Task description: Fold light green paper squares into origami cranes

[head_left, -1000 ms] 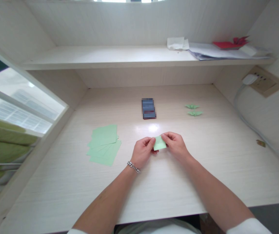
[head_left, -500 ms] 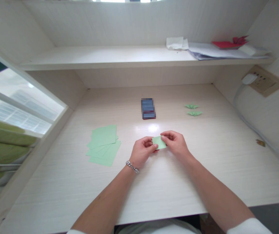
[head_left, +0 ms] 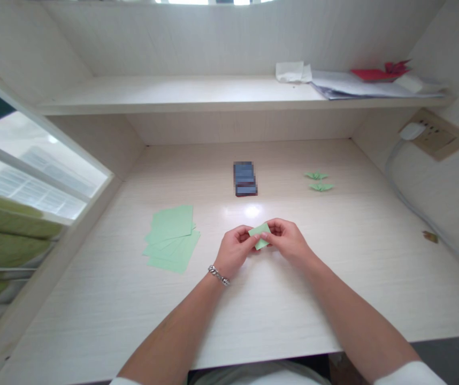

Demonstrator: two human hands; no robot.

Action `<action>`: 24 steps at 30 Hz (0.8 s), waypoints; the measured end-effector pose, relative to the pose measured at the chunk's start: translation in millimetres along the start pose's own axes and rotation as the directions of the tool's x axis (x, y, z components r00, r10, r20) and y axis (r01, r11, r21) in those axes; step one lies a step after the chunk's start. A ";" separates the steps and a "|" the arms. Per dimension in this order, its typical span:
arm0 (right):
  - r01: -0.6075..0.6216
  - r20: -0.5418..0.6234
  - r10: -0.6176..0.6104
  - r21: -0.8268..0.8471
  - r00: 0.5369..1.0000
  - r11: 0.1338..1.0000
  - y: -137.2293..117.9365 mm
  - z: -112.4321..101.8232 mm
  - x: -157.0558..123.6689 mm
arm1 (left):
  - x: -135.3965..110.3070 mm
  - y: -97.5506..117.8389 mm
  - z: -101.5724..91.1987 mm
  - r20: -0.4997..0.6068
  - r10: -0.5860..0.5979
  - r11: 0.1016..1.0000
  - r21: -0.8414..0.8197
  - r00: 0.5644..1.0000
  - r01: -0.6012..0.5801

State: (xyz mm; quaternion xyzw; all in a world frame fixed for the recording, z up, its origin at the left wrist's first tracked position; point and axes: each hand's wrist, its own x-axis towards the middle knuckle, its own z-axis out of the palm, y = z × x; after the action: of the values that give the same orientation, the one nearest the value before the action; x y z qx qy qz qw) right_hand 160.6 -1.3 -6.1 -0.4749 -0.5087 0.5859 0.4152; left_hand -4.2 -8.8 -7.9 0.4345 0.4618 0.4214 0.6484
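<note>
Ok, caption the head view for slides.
Left hand and right hand pinch a folded green paper at the desk near green sheets.

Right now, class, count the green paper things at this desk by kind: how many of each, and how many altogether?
1 folded green piece, pinched between the left hand and the right hand
2 small folded green figures
1 pile of flat green sheets, overlapping, sheets uncounted
Total: 4
</note>
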 end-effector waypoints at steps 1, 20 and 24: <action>-0.001 0.012 0.001 -0.019 1.000 1.000 -0.5 -0.8 -0.1 | 0.2 -0.3 -0.3 -0.007 0.015 1.000 0.019 1.000 -0.015; -0.101 -0.086 0.121 0.214 0.989 0.972 1.4 3.5 0.1 | 4.3 5.0 -8.5 -0.154 0.120 0.990 0.098 0.981 -0.106; -0.102 -0.111 0.120 0.158 0.987 0.982 1.8 2.1 0.8 | 3.1 7.4 -9.7 -0.073 0.071 0.996 0.055 0.995 -0.067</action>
State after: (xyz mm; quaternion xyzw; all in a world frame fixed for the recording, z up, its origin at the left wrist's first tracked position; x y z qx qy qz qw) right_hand 158.4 -1.2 -7.9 -0.5040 -0.4096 0.6155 0.4465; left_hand -14.0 -2.2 -3.4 0.4509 0.4813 0.4473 0.6042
